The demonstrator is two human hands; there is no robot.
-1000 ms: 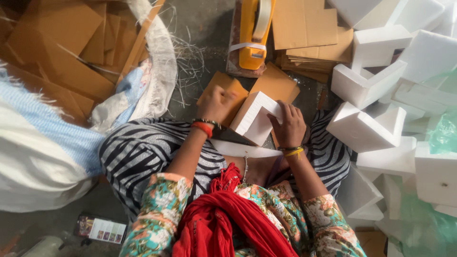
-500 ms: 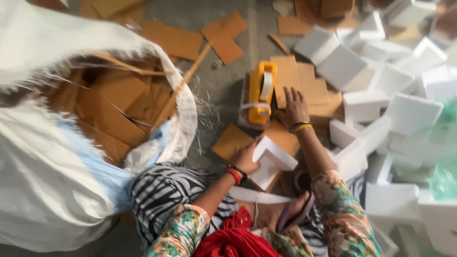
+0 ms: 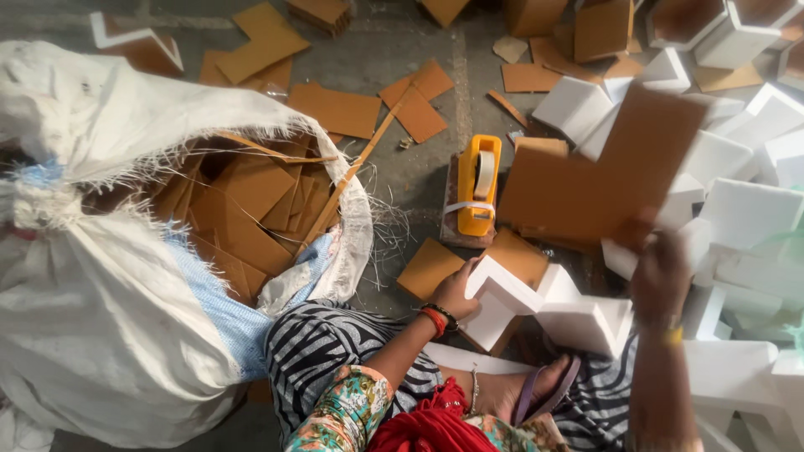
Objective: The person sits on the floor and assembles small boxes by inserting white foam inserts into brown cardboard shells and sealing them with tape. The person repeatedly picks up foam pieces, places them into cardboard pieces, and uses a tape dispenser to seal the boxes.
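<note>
The grey concrete floor [image 3: 419, 180] is littered with brown card offcuts. A white woven sack [image 3: 92, 335] lies at its left edge. The left hand [image 3: 456, 293] grips the white L-shaped foam corner [image 3: 502, 305] on the lap; the right hand [image 3: 662, 272] lifts a brown L-shaped cardboard piece [image 3: 595, 180], probably to lay against the foam next.

The right hand [image 3: 662, 272] has lifted an L-shaped brown cardboard piece [image 3: 599, 180] off the stack beside the yellow tape dispenser [image 3: 477, 184].
</note>
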